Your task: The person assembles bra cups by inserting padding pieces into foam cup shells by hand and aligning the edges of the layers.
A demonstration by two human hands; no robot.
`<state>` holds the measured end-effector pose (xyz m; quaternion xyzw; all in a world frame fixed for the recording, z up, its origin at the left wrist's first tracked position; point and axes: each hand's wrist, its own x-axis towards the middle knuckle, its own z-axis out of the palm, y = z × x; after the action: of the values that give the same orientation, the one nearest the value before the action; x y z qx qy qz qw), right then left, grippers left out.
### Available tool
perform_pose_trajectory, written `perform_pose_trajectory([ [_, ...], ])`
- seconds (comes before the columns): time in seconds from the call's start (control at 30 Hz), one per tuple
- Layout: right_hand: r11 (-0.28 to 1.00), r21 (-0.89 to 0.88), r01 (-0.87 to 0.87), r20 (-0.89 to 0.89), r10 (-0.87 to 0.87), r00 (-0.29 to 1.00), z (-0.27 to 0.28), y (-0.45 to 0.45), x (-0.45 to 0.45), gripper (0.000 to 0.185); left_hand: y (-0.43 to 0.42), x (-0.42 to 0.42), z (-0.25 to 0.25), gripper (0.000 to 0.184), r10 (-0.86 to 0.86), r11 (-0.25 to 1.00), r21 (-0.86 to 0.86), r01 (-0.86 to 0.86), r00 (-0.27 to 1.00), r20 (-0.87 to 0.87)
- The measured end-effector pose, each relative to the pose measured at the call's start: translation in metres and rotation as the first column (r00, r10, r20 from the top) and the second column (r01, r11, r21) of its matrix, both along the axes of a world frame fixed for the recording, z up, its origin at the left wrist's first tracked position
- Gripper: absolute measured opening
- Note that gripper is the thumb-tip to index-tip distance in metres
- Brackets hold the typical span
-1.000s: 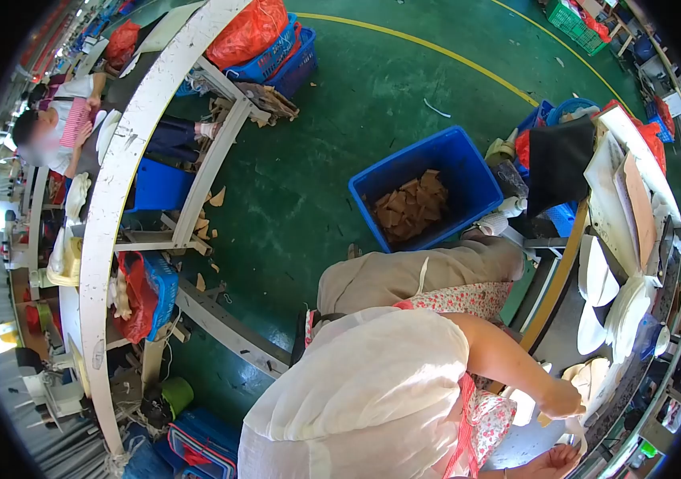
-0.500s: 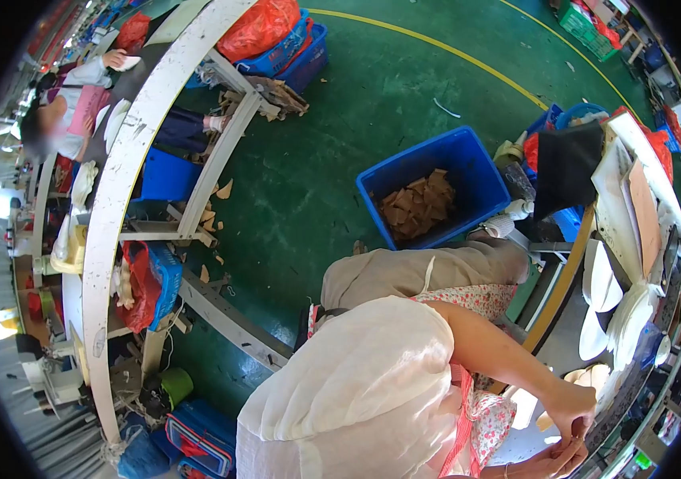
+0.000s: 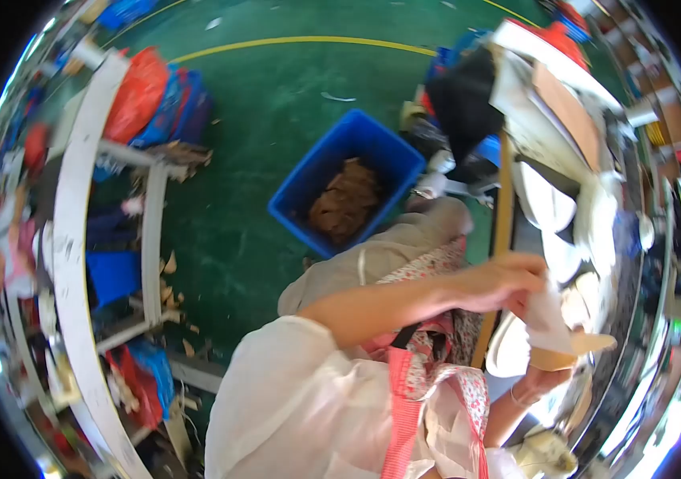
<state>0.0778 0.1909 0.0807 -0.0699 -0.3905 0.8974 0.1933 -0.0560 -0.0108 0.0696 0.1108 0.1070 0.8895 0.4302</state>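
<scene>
My left hand [image 3: 508,283] pinches the top of a thin white piece [image 3: 546,323], slightly blurred, which hangs down from its fingers. Below it, my right hand [image 3: 546,380] grips a tan insole [image 3: 592,343] whose narrow end sticks out to the right. The white piece's lower edge overlaps the insole; I cannot tell whether the two are joined. Beside my hands, on the bench, lie white sole-shaped pieces [image 3: 544,199] and a white stack [image 3: 593,227]. Another pale sole-shaped piece [image 3: 506,347] is at the bench's near edge.
A blue bin [image 3: 289,217] with brown offcuts [image 3: 346,199] stands on the green floor by my legs. Black material [image 3: 462,104] hangs over the bench's far end. A white-framed bench [image 3: 73,239] runs along the left, with a person [image 3: 17,247] behind it.
The view has swung, so the bin and bench appear further left. My hands, close together before, are now apart, with the white piece and tan insole in plain view.
</scene>
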Motion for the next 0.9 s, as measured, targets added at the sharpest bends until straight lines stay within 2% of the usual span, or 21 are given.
perform_pose_trajectory([
  [0.03,0.989,0.011,-0.148,-0.053,0.149,0.987,0.005,-0.009,-0.014,0.027,-0.010,-0.008,-0.016,0.009,0.030,1.000,-0.004,-0.030,0.999,-0.019],
  [0.07,0.948,0.245,0.204,0.265,-0.268,0.926,0.025,-0.038,-0.022,0.016,-0.032,-0.018,-0.018,0.010,0.074,0.995,-0.075,-0.072,0.997,0.024],
  [0.1,0.979,0.197,-0.052,0.164,0.019,0.986,0.021,-0.025,-0.022,0.009,-0.049,-0.028,-0.030,0.009,0.162,0.983,-0.096,-0.159,0.987,0.018],
  [0.13,0.970,0.205,-0.132,0.153,0.102,0.983,0.019,-0.019,-0.024,0.006,-0.072,-0.034,-0.037,0.011,0.266,0.938,-0.220,-0.268,0.963,-0.036],
  [0.17,0.952,0.208,-0.223,0.143,0.196,0.970,0.016,-0.017,-0.027,0.004,-0.096,-0.037,-0.045,0.013,0.327,0.914,-0.230,-0.334,0.942,-0.068],
  [0.23,0.922,0.372,-0.108,0.203,0.033,0.979,0.009,-0.028,-0.036,0.010,-0.142,-0.040,-0.065,0.017,0.518,0.835,-0.192,-0.516,0.854,-0.046],
  [0.27,0.884,0.464,-0.051,0.244,-0.072,0.967,0.011,-0.045,-0.045,0.014,-0.167,-0.038,-0.071,0.020,0.584,0.778,-0.263,-0.570,0.811,-0.030],
  [0.3,0.831,0.556,-0.003,0.273,-0.179,0.945,0.012,-0.058,-0.054,0.018,-0.190,-0.034,-0.073,0.023,0.648,0.715,-0.332,-0.616,0.762,-0.018],
  [0.33,0.713,0.693,-0.103,0.265,-0.120,0.957,0.001,-0.061,-0.062,0.032,-0.209,-0.030,-0.072,0.026,0.694,0.657,-0.353,-0.666,0.718,-0.062],
  [0.37,0.705,0.703,-0.095,0.259,-0.130,0.957,-0.005,-0.087,-0.076,0.040,-0.225,-0.026,-0.071,0.028,0.734,0.596,-0.371,-0.713,0.670,-0.109],
  [0.4,0.660,0.747,-0.080,0.245,-0.161,0.956,-0.020,-0.115,-0.091,0.038,-0.239,-0.022,-0.070,0.030,0.758,0.579,-0.356,-0.733,0.646,-0.095],
  [0.43,0.398,0.916,-0.043,0.120,-0.171,0.978,-0.036,-0.139,-0.105,0.034,-0.249,-0.018,-0.070,0.032,0.782,0.560,-0.341,-0.755,0.618,-0.084],
  [0.47,0.319,0.944,-0.084,0.136,-0.142,0.981,-0.047,-0.168,-0.119,0.034,-0.255,-0.015,-0.071,0.033,0.796,0.528,-0.331,-0.782,0.592,-0.128],
  [0.5,0.264,0.948,-0.175,0.178,0.012,0.984,-0.079,-0.186,-0.131,0.043,-0.259,-0.012,-0.075,0.033,0.806,0.483,-0.357,-0.799,0.565,-0.175],
  [0.57,0.096,0.992,-0.086,0.035,0.443,0.896,-0.121,-0.222,-0.152,0.050,-0.264,-0.006,-0.081,0.032,0.817,0.388,-0.398,-0.832,0.510,-0.270],
  [0.6,0.045,0.996,-0.074,0.044,0.479,0.877,-0.127,-0.235,-0.149,0.052,-0.259,-0.003,-0.078,0.031,0.802,0.314,-0.427,-0.848,0.478,-0.360],
  [0.63,-0.007,0.998,-0.061,0.056,0.510,0.858,-0.125,-0.244,-0.143,0.055,-0.258,0.001,-0.078,0.030,0.762,0.306,-0.458,-0.835,0.503,-0.408],
  [0.7,0.151,0.983,-0.103,0.012,0.510,0.860,-0.105,-0.244,-0.130,0.056,-0.249,0.011,-0.085,0.027,0.667,0.302,-0.526,-0.795,0.570,-0.479],
  [0.77,0.272,0.958,-0.093,-0.042,0.454,0.890,-0.067,-0.232,-0.113,0.057,-0.213,0.027,-0.073,0.026,0.503,0.301,-0.684,-0.664,0.720,-0.477],
  [0.83,0.251,0.968,-0.022,-0.077,0.378,0.923,-0.043,-0.208,-0.093,0.048,-0.171,0.042,-0.065,0.029,0.280,0.450,-0.631,-0.632,0.771,-0.572],
  [0.9,0.226,0.972,0.069,-0.121,0.228,0.966,-0.031,-0.169,-0.071,0.038,-0.138,0.049,-0.023,0.030,0.206,0.710,-0.524,-0.470,0.850,-0.485],
])
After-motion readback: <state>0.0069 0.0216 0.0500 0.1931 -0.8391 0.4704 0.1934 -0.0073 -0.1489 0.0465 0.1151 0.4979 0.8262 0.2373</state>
